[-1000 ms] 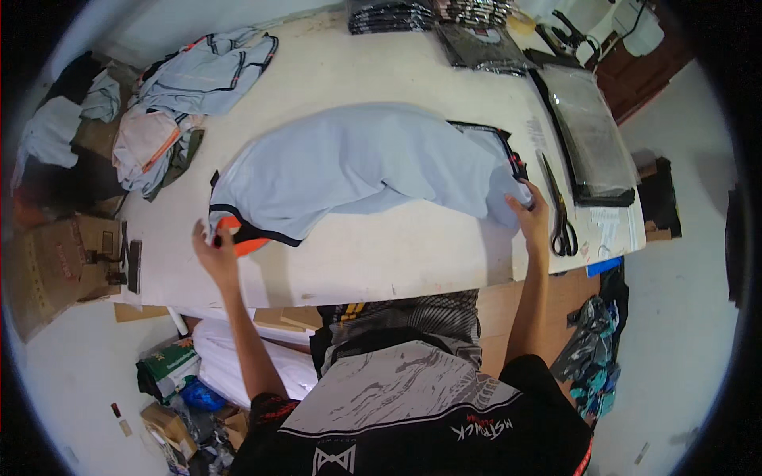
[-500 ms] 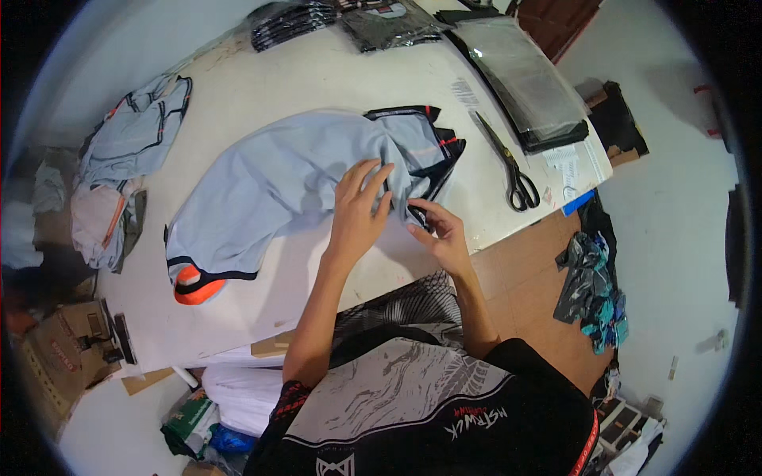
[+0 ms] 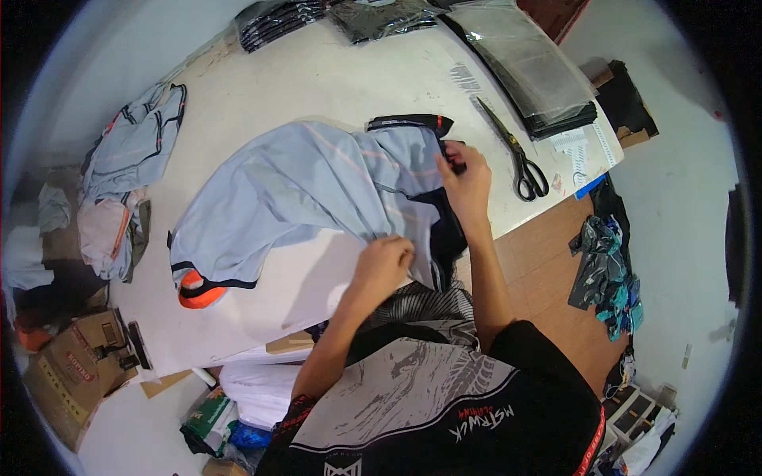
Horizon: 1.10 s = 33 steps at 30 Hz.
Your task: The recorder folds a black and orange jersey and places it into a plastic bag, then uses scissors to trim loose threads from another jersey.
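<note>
A light grey-blue garment (image 3: pixel 270 178) with dark trim lies across the white table (image 3: pixel 262 95). Its orange-and-black banded end (image 3: pixel 202 295) rests at the left, near the table's front. My left hand (image 3: pixel 382 268) pinches the cloth at its near edge, fingers closed. Farther right, my right hand (image 3: pixel 468 176) grips the dark border of the garment, with fingers curled round it. Between the two hands the right end is spread out, and part of its dark border hangs toward my body. Another dark-trimmed flap (image 3: pixel 409 123) lies beyond my right hand.
Black-handled scissors (image 3: pixel 516 151) lie right of my right hand. Clear plastic bags (image 3: pixel 524 59) are stacked at the far right, and wrapped dark garments (image 3: pixel 290 22) at the far edge. More grey garments (image 3: pixel 135 143) lie at the left. A cardboard box (image 3: pixel 75 361) stands lower left.
My right hand has moved away from me to the dark border, and my left hand has come nearer my body. The garment's bunched right end is now spread wider between them.
</note>
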Each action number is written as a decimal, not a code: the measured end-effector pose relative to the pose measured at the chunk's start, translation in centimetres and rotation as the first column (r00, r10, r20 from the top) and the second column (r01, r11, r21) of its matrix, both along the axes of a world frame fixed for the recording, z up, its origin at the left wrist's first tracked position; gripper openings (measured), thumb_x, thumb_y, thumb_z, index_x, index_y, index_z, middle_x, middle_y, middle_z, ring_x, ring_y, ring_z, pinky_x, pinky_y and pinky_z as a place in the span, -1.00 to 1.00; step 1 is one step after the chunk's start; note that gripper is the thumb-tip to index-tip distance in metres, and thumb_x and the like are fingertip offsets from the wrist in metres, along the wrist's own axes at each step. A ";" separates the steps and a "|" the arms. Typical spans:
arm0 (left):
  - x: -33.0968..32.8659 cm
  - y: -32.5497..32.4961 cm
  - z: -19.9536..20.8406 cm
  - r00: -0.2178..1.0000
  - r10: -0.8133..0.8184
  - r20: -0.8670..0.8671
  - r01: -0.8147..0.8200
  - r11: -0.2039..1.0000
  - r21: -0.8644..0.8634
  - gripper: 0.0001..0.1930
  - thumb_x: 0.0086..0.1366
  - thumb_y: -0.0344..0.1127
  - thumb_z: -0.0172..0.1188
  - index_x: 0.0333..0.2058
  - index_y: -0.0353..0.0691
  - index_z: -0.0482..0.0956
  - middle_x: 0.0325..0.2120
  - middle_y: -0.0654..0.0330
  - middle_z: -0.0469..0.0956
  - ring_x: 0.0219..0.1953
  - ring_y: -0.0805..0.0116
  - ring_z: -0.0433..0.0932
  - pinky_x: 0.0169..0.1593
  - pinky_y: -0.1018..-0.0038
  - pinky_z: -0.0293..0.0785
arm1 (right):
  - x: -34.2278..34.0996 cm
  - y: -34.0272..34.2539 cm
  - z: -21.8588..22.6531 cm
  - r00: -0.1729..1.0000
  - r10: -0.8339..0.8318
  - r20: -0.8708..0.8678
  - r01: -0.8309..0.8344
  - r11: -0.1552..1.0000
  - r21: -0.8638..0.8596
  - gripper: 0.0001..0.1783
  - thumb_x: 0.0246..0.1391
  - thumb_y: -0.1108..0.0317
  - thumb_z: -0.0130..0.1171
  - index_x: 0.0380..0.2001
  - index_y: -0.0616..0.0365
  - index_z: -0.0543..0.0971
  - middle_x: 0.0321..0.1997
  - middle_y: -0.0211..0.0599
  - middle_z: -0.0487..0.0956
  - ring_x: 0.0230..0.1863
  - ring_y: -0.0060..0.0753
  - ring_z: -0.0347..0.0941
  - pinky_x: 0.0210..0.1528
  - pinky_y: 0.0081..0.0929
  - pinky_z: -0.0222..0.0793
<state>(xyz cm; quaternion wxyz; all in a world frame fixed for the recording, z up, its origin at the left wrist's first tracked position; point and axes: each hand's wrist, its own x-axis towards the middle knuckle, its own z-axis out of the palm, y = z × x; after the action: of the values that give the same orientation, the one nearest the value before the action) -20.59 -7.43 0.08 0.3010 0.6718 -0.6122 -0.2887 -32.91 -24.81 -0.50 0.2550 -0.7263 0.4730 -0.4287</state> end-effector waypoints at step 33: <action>5.7 -4.9 -0.5 0.973 0.028 0.230 0.061 0.926 -0.373 -0.83 0.02 -0.38 0.35 -0.37 -0.25 0.63 -0.36 0.25 0.59 -0.17 0.21 0.49 0.02 0.29 0.28 | 0.0 4.6 0.2 0.936 0.343 0.085 -0.353 0.911 0.212 -0.83 -0.26 0.51 0.41 -0.48 0.21 0.65 -0.46 -0.26 0.57 -0.47 -0.33 0.51 -0.40 -0.46 0.42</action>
<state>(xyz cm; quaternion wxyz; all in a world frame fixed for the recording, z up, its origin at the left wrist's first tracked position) -14.90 -12.37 -0.42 0.3490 0.6249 -0.6927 -0.0880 -32.87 -20.22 -0.31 0.4181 -0.7555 0.3753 -0.3370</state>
